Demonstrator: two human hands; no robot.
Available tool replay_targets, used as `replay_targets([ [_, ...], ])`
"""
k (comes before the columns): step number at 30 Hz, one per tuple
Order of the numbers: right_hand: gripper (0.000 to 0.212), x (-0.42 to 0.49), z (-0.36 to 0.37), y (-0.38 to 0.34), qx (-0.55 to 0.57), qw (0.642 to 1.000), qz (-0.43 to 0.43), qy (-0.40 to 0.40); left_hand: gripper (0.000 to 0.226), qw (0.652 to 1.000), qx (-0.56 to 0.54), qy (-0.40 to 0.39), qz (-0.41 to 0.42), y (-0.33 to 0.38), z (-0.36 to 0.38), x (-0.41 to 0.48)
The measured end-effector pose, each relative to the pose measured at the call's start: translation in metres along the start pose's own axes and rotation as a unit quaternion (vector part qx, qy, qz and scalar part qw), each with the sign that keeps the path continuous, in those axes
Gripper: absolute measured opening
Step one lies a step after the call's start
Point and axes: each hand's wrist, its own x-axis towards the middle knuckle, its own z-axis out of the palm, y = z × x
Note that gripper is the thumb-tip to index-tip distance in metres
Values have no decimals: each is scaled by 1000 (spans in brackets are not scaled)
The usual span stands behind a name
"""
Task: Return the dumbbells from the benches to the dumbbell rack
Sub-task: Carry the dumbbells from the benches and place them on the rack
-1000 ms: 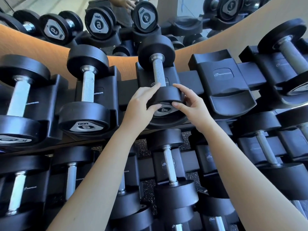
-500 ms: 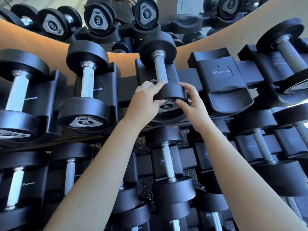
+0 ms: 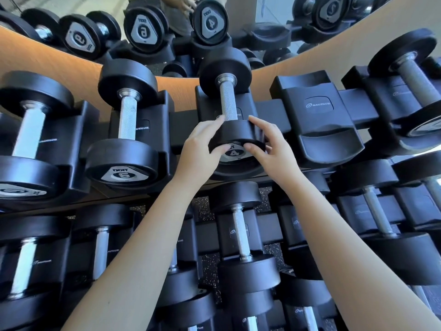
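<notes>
Over the last second the 4 dumbbell (image 3: 228, 103) has barely shifted. It lies in its cradle (image 3: 238, 173) on the dumbbell rack (image 3: 181, 130), top row. The left hand (image 3: 200, 151) and right hand (image 3: 274, 149) stay on its near head, fingers (image 3: 260, 125) curled round the rim, thumbs on the face. It looks seated — release seems due. The neighbouring cradle (image 3: 319, 120) stands empty — likely awaiting its pair.

The one camera rides on my head, looking forward and steeply down along both forearms. It is so near that my left hand (image 3: 200, 149) and right hand (image 3: 272, 149) fill the middle of the wide, bowed picture, with the 4 dumbbell (image 3: 238, 134) gripped between them. Beyond my fingertips it reaches the top row of the dumbbell rack (image 3: 317, 108) and a mirror (image 3: 262, 17); below my wrists lie the lower rows.
</notes>
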Motion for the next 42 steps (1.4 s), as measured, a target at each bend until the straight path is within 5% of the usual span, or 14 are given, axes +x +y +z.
replay_targets([
  [8, 45, 6, -3, -7, -71, 997, -27, 11, 53, 999, -25, 0, -39, -1, 1, 0],
  [23, 46, -3, -6, -2, 60, 998, 26, 3, 52, 998, 56, -3, -21, 11, 6, 6],
  [42, 49, -27, 3, -21, -181, 981, 7, 64, 46, 998, 53, -14, -30, 11, -6, -33],
])
